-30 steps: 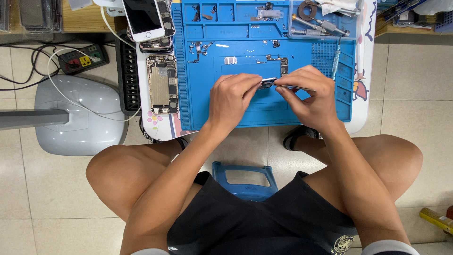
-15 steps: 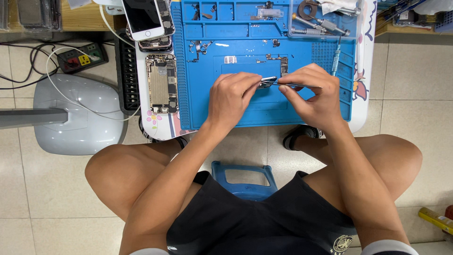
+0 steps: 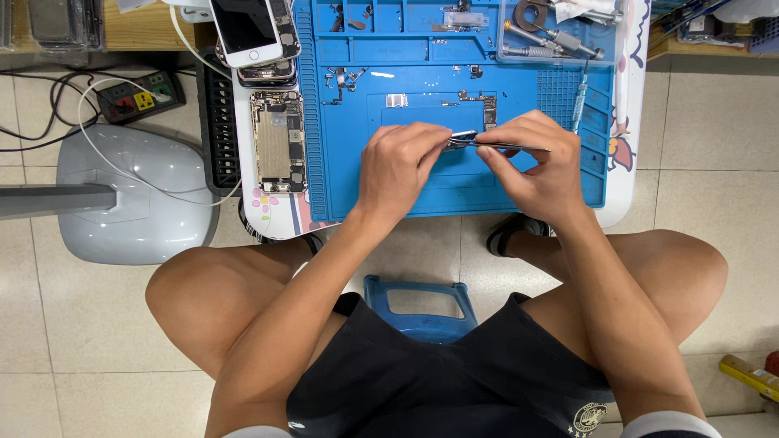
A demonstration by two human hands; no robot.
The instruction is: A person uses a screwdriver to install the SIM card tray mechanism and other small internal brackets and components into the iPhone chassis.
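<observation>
Over the blue repair mat (image 3: 519,191), my left hand (image 3: 399,166) pinches a small metal phone part (image 3: 461,138) by its fingertips. My right hand (image 3: 535,166) holds thin metal tweezers (image 3: 507,147) whose tips meet that part between the two hands. An opened phone body (image 3: 277,140) with its insides exposed lies at the left edge of the mat. A small circuit board (image 3: 489,110) rests on the mat just beyond my right hand.
A white phone (image 3: 246,31) lies on a stack at the top left. Screwdrivers and metal tools (image 3: 552,36) fill the mat's top right tray. A power strip (image 3: 138,97) and a grey lamp base (image 3: 134,195) sit on the floor at left. A blue stool (image 3: 422,304) is under me.
Both hands stay together over the mat; the tweezers and the small part have shifted only slightly.
</observation>
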